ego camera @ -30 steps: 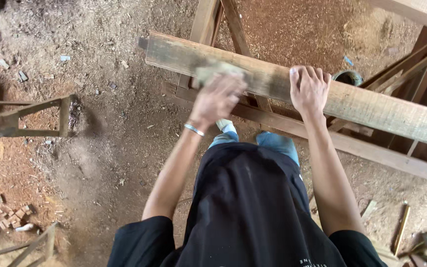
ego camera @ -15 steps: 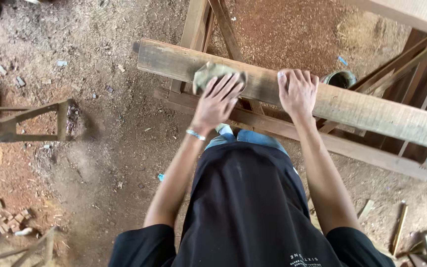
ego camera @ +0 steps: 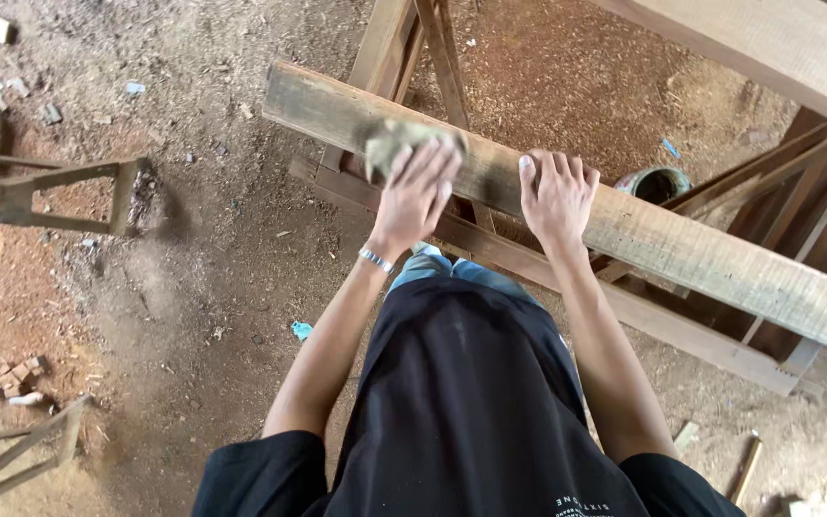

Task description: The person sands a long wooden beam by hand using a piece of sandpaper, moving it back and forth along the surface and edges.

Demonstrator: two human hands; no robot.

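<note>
A long rough wooden plank [ego camera: 681,251] lies across a wooden frame in front of me, running from upper left to lower right. My left hand [ego camera: 415,193] presses a crumpled greenish cloth [ego camera: 396,142] flat onto the plank near its left end; a metal bracelet sits on that wrist. My right hand [ego camera: 557,196] rests palm down on the plank just to the right, fingers spread, holding nothing.
Sawdust-covered dirt floor all around. A wooden trestle [ego camera: 45,196] stands at the left. Another beam [ego camera: 768,48] crosses the upper right. A round tin [ego camera: 658,182] sits on the ground behind the plank. Small wood scraps [ego camera: 7,375] lie lower left.
My left hand with the cloth has slid along the plank, first toward the far edge and now slightly left. My right hand has stayed planted on the plank.
</note>
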